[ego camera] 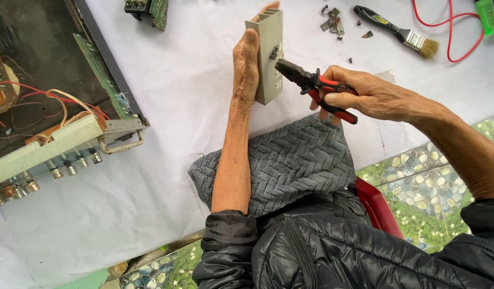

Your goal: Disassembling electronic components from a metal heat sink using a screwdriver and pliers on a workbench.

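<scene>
My left hand [246, 67] holds a grey finned metal block [269, 56] upright on its edge over the white sheet [166, 80]. My right hand [365, 96] grips red-and-black pliers [316, 88] by the handles. The pliers' jaws point left and touch a small dark part on the block's face. My left forearm rests on a grey knitted cloth [295, 160] at the table's near edge.
An opened amplifier chassis [49, 107] with wires, circuit board and knobs lies at the left. A small circuit board [150, 10] sits at the top. Loose metal bits [335, 24], a paintbrush [402, 32] and red wire [450, 32] lie at the top right. A red stool [378, 206] stands below.
</scene>
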